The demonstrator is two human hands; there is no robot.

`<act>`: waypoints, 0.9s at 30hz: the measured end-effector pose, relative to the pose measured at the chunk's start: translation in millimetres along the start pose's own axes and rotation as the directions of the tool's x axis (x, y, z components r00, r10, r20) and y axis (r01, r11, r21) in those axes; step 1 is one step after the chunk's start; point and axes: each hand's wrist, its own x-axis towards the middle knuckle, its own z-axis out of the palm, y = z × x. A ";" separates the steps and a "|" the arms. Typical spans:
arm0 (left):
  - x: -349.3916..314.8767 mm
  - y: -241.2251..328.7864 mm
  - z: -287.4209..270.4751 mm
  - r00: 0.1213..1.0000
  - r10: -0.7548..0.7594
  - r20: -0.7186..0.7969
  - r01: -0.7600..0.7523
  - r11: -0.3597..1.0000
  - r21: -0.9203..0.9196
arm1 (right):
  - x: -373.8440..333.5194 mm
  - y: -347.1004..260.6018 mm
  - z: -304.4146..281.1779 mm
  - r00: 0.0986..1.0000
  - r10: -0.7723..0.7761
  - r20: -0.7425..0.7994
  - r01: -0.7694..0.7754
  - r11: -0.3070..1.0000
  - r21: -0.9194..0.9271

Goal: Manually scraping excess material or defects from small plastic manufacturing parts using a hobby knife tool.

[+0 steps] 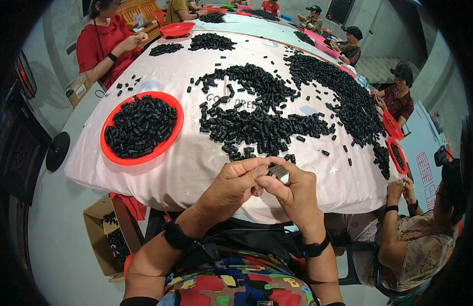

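My left hand point(230, 182) and my right hand point(298, 195) meet at the near edge of a cloth-covered table. Between the right thumb and fingers is a small grey ribbed block point(280, 173) with a bright, shiny end. Left fingertips pinch against a small black piece point(270, 169) beside that block, and the fingers partly hide it. Just beyond my hands spreads a loose heap of small black cylindrical pieces point(246, 127). To the left stands a red round basin point(179, 118) filled with the same black pieces.
More black pieces point(348, 102) cover the table's right side. A cardboard box point(96, 239) with black pieces sits on the floor at left. Close by on the right, a seated person point(420, 239) works at the table edge. Another person in red point(101, 43) is at far left.
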 end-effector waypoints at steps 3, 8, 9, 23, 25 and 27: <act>0.4 -2.1 -2.5 1.000 0.007 0.016 -0.007 1.000 -0.004 | 0.8 -1.7 -1.6 1.000 -0.001 0.013 0.001 1.000 -0.024; -0.4 0.6 -1.7 1.000 -0.003 0.014 0.003 1.000 -0.008 | 1.3 -1.1 -3.6 0.997 0.000 0.072 0.005 0.997 -0.074; -0.6 1.9 0.0 1.000 -0.016 -0.004 0.016 1.000 -0.005 | 1.6 -1.9 -4.5 0.992 0.015 0.129 0.001 0.993 -0.119; -1.1 7.4 0.8 1.000 0.001 0.008 0.000 0.996 -0.084 | 3.9 -15.7 -9.7 0.993 0.118 0.015 -0.118 0.956 0.269; -1.7 7.3 1.8 1.000 -0.030 0.004 0.030 0.994 -0.101 | 3.4 -13.9 -10.5 0.986 0.166 0.031 -0.167 0.933 0.319; -1.8 6.7 0.0 0.999 -0.042 0.014 0.043 0.993 -0.111 | 2.5 -11.6 -11.8 0.985 0.174 0.014 -0.170 0.938 0.303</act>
